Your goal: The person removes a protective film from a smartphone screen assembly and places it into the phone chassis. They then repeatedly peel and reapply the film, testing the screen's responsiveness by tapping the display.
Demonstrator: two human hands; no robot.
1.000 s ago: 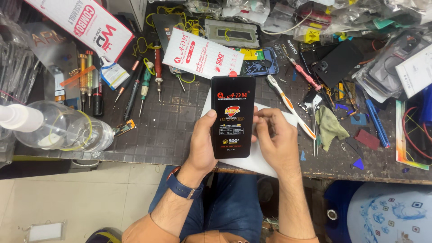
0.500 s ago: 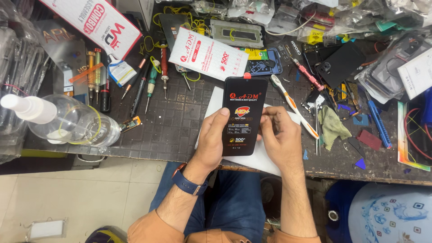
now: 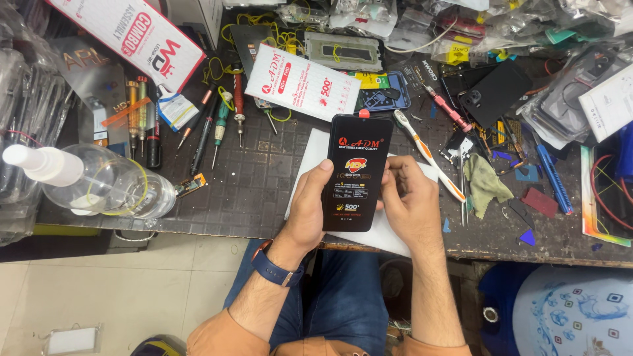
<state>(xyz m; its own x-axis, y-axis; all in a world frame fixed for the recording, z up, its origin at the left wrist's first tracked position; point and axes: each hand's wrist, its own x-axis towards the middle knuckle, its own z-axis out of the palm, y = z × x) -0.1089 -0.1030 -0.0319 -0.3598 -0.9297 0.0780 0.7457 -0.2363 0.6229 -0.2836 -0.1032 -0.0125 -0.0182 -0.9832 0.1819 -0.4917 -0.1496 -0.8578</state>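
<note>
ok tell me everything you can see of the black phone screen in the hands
The screen is a flat, glossy black slab with rounded corners, a small red tab at its top edge and a printed film on its face. It is held lengthwise over a white sheet. The left hand clasps its left edge, the right hand its right.

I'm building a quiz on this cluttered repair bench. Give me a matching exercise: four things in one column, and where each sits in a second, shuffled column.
Things
1. black rectangular phone screen panel
2. clear plastic spray bottle
3. white-and-orange toothbrush
4. blue wristwatch strap

Places
A. lying on its side at the bench's left edge
B. on the left wrist
C. held between both hands
D. on the bench just right of the right hand

Pairs: 1-C, 2-A, 3-D, 4-B
</note>
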